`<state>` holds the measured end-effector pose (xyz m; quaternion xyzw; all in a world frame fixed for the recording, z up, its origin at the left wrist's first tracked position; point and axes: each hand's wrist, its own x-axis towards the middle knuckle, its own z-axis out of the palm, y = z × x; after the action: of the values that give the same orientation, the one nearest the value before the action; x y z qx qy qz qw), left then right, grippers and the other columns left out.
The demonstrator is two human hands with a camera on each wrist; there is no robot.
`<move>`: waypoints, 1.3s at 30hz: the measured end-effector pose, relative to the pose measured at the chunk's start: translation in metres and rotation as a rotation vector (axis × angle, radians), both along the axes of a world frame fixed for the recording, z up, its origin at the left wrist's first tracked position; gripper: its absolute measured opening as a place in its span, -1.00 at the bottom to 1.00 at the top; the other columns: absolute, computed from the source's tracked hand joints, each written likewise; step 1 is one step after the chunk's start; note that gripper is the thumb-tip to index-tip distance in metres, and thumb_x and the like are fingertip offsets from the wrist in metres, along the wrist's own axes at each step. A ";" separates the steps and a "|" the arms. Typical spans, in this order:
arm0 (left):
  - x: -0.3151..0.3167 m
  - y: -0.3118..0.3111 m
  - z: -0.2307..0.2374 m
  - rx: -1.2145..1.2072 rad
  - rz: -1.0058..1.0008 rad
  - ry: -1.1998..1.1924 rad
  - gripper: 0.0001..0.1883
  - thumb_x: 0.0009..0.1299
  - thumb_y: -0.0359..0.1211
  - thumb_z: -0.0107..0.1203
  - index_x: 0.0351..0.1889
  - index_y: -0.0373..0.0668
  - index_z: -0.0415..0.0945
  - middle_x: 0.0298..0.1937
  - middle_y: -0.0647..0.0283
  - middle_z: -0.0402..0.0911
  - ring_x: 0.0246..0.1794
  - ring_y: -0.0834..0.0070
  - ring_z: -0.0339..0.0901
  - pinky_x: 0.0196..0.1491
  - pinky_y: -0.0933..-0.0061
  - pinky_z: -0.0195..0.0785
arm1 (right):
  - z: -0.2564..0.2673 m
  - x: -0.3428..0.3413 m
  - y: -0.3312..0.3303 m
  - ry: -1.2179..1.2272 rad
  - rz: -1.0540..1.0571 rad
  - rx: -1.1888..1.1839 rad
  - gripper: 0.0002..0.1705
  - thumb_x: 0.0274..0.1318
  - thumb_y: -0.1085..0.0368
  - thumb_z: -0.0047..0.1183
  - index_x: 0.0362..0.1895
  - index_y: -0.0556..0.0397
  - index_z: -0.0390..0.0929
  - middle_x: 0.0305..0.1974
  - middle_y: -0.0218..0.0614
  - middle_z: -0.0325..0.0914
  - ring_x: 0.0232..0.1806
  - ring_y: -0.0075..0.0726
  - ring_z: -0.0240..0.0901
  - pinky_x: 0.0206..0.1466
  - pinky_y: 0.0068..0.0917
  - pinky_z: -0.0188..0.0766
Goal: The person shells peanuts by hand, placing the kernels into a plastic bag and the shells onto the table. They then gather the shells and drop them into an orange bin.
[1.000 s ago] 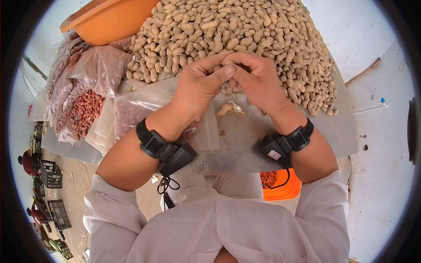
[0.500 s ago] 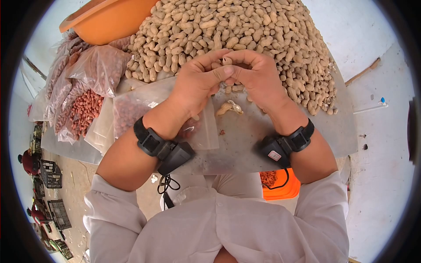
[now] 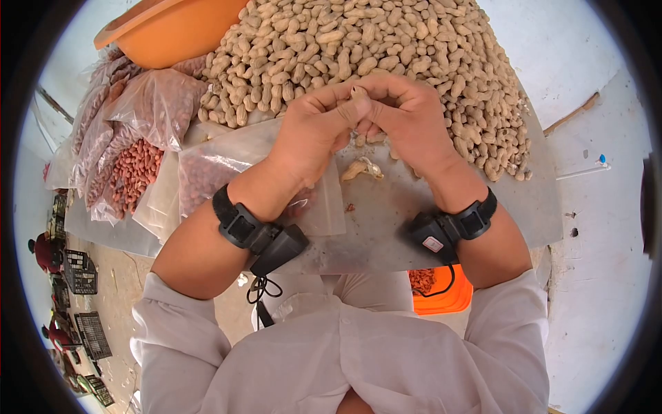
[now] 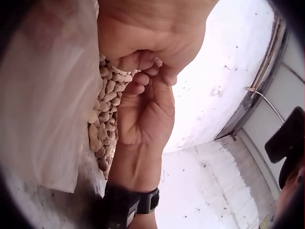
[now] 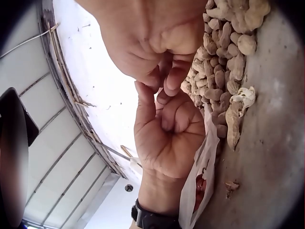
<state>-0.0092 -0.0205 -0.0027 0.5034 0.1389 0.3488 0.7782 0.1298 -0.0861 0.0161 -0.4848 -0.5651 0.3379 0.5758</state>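
Note:
Over the near edge of the unshelled peanut pile (image 3: 386, 41), the two hands meet at the fingertips in the head view. The left hand (image 3: 314, 127) and the right hand (image 3: 412, 124) pinch a peanut (image 3: 356, 91) between them, with thumbs against it; fingers cover most of it. Both wrist views show curled fingers of the left hand (image 5: 169, 129) and right hand (image 4: 145, 114) touching. A broken shell (image 3: 362, 168) lies on the metal table below the hands, seen also as a split shell (image 5: 233, 121) in the right wrist view.
Clear bags of red kernels (image 3: 155, 103) stand at the left, beside an orange basin (image 3: 172, 34). A flat plastic bag (image 3: 241, 155) lies under the left forearm. An orange container (image 3: 448, 297) sits below the table's front edge (image 3: 372, 265).
The peanut, plainly visible between the fingers half a second ago, is now mostly covered. The right hand's fingers have shifted slightly upward; the forearms have hardly moved.

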 end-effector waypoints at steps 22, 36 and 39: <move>0.005 0.009 -0.014 0.043 0.116 -0.091 -0.85 0.32 -0.31 0.09 -0.35 -0.21 0.51 -0.53 0.39 0.48 -0.68 0.77 0.17 -0.63 0.74 -0.01 | -0.007 0.002 0.004 0.111 0.090 0.073 -0.73 -0.02 0.53 0.05 -0.14 0.19 0.48 -0.39 -0.33 0.53 -0.47 -0.56 0.47 -0.42 -0.66 0.42; -0.001 0.010 -0.007 -0.269 -0.016 -0.080 -0.80 0.42 -0.34 -0.20 -0.28 -0.24 0.41 -0.51 0.27 0.45 -0.69 0.71 0.10 -0.65 0.72 -0.02 | -0.003 0.003 0.002 -0.478 -0.148 0.376 -0.68 -0.10 0.56 0.02 -0.19 0.02 0.54 -0.36 -0.33 0.53 -0.36 -0.45 0.49 -0.26 -0.61 0.44; 0.000 0.008 -0.002 -0.355 -0.017 -0.049 -0.80 0.39 -0.32 -0.19 -0.34 -0.23 0.39 -0.53 0.25 0.44 -0.70 0.70 0.08 -0.65 0.71 -0.03 | -0.003 0.002 0.005 -0.616 -0.167 0.491 -0.67 -0.17 0.55 0.03 -0.22 0.00 0.55 -0.36 -0.30 0.52 -0.37 -0.33 0.49 -0.30 -0.56 0.45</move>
<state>-0.0096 -0.0123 -0.0049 0.3505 0.1751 0.3242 0.8610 0.1318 -0.0812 0.0130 -0.4555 -0.7338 -0.0162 0.5038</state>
